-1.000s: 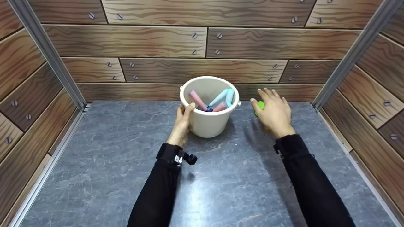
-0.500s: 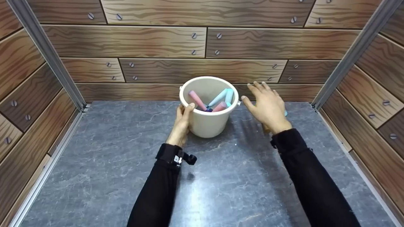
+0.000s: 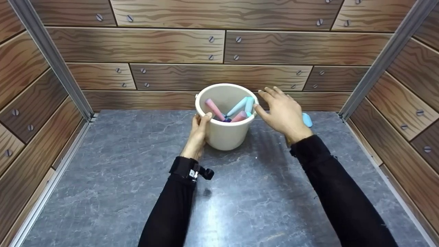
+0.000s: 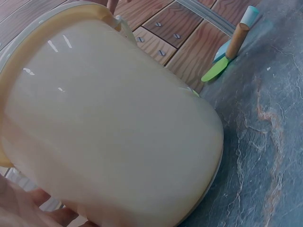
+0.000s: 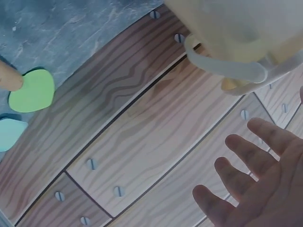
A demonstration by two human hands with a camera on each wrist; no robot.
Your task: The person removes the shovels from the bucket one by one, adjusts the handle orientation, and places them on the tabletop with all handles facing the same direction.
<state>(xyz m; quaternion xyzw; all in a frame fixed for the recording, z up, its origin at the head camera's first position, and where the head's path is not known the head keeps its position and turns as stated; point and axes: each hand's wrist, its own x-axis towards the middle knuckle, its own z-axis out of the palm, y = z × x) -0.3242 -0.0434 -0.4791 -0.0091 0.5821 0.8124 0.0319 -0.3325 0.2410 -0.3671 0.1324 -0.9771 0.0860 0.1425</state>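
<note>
A cream bucket [image 3: 224, 137] stands in the middle, near the back wall. Inside it lean pink sticks [image 3: 215, 108] and light-blue sticks [image 3: 237, 106], their lower ends hidden. My left hand [image 3: 198, 133] grips the bucket's left side, thumb at the rim. Fingers spread and straight, my right hand [image 3: 283, 115] is beside the right rim, thumb overlapping it in the head view; the right wrist view shows nothing in its fingers. A green spatula-like tool [image 4: 216, 70] with a tan handle lies right of the bucket, hidden behind that hand in the head view.
Next to the green tool lies a light-blue one [image 3: 307, 120]. The bucket's plastic handle [image 5: 227, 66] hangs on the side facing the back wall. Wood-patterned walls [image 3: 178, 44] and metal posts [image 3: 380, 55] enclose the grey marbled tabletop [image 3: 137, 164] on three sides.
My right hand has moved left and slightly away from me toward the bucket's rim, uncovering the light-blue tool and covering the green one. Left hand and bucket stay put.
</note>
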